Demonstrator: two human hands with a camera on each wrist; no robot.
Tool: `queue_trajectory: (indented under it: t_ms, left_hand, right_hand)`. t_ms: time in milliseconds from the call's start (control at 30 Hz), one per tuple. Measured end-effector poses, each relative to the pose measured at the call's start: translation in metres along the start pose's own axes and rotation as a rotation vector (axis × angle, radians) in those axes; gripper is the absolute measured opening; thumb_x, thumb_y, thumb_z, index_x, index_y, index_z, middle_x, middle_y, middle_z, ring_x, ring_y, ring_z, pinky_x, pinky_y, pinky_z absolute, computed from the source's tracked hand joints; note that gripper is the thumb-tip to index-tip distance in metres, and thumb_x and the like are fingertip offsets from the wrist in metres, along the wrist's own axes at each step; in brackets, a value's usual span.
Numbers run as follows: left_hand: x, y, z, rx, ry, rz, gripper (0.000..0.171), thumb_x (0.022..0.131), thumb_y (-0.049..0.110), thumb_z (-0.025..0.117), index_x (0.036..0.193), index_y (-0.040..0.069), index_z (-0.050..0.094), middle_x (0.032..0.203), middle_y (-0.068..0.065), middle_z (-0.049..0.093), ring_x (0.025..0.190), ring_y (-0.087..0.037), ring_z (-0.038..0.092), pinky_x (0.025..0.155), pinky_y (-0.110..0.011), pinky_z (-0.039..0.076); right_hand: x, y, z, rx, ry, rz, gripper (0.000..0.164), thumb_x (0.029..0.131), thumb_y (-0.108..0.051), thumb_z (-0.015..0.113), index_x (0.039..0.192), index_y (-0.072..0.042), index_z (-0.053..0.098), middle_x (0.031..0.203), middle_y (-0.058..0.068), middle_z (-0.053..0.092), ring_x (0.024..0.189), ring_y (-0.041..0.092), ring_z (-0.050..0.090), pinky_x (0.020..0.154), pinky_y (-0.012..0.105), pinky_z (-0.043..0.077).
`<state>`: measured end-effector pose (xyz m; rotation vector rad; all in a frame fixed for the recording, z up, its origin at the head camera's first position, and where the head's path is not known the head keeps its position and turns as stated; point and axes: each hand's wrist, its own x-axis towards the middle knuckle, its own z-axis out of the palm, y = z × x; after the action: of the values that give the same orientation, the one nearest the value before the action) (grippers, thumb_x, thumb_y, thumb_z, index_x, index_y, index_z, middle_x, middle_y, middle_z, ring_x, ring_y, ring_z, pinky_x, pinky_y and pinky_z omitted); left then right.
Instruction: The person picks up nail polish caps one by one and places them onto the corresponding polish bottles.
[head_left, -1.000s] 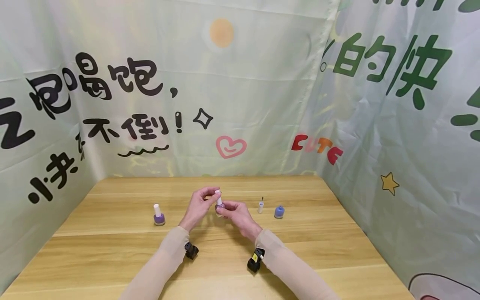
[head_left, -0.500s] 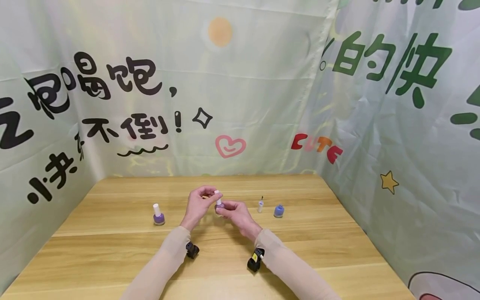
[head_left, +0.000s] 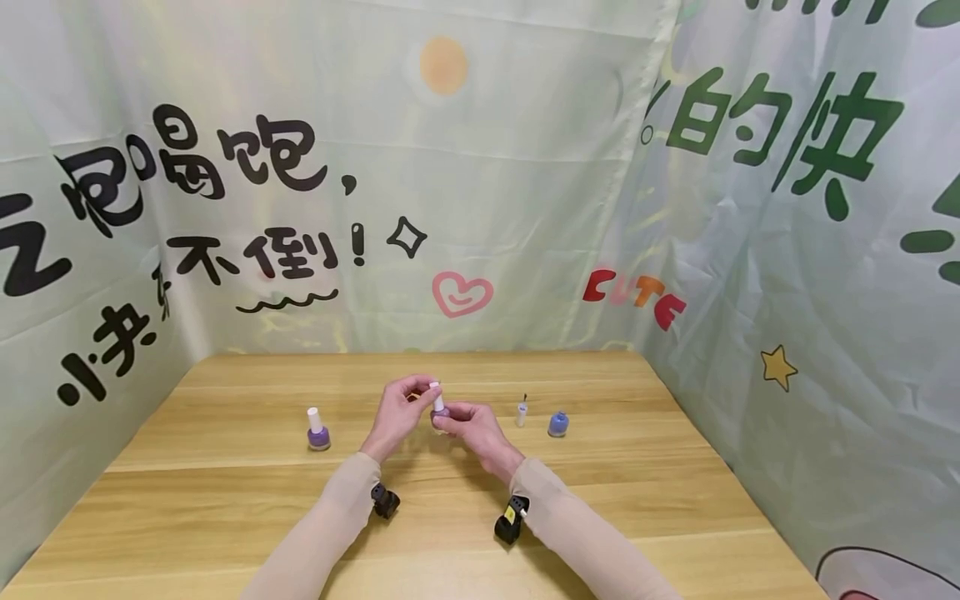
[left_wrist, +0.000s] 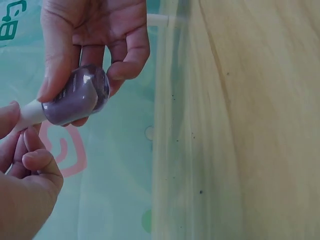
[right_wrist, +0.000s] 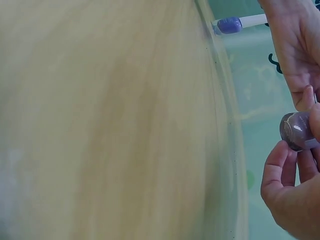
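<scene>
A nail polish bottle (left_wrist: 75, 97) with mauve polish and a white cap is held between both hands at the middle of the table. My left hand (head_left: 393, 417) pinches the white cap (left_wrist: 31, 114) between thumb and fingers. The glass body is gripped by my right hand (head_left: 480, 433), thumb on one side and fingers on the other. In the head view the bottle stands nearly upright, cap at the top and its lower part partly behind the right thumb.
To the left stands a capped purple nail polish bottle (head_left: 318, 435). On the right, an uncapped blue nail polish bottle (head_left: 558, 424) is beside a white cap with its brush up (head_left: 522, 413). Printed cloth (head_left: 510, 208) walls the wooden table (head_left: 420, 550) at the back and sides.
</scene>
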<state>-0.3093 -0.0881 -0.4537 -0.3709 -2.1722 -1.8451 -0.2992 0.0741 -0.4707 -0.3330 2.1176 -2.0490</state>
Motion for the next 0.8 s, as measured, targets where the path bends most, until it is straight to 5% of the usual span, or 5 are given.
queue_trajectory:
  t_ms: [233, 400, 800]
  left_hand:
    - [0.0002, -0.001, -0.0035, -0.033, -0.051, -0.007, 0.015, 0.091, 0.017, 0.072, 0.101, 0.007, 0.074, 0.083, -0.004, 0.066, 0.075, -0.014, 0.056, 0.066, -0.022, 0.044]
    - [0.0007, 0.0009, -0.0047, -0.037, -0.046, -0.023, 0.018, 0.09, 0.021, 0.073, 0.103, 0.008, 0.074, 0.084, -0.004, 0.067, 0.078, -0.018, 0.057, 0.066, -0.023, 0.044]
    - [0.0028, 0.0051, -0.0031, 0.114, 0.03, -0.072, 0.02, 0.079, 0.026, 0.083, 0.09, 0.011, 0.075, 0.077, -0.002, 0.07, 0.072, -0.013, 0.062, 0.065, -0.025, 0.049]
  right_hand:
    - [-0.0013, 0.0007, -0.0026, -0.029, -0.044, -0.049, 0.034, 0.088, -0.015, 0.073, 0.117, 0.002, 0.068, 0.104, 0.009, 0.075, 0.083, 0.008, 0.069, 0.081, 0.035, 0.057]
    - [-0.0002, -0.0018, -0.0015, -0.016, -0.043, -0.028, 0.038, 0.089, -0.013, 0.072, 0.121, 0.005, 0.064, 0.107, 0.01, 0.074, 0.085, 0.008, 0.068, 0.088, 0.041, 0.055]
    - [0.0004, -0.0008, 0.0004, -0.021, 0.011, 0.006, 0.032, 0.089, -0.012, 0.073, 0.118, 0.001, 0.069, 0.107, 0.011, 0.074, 0.084, 0.006, 0.067, 0.089, 0.041, 0.054]
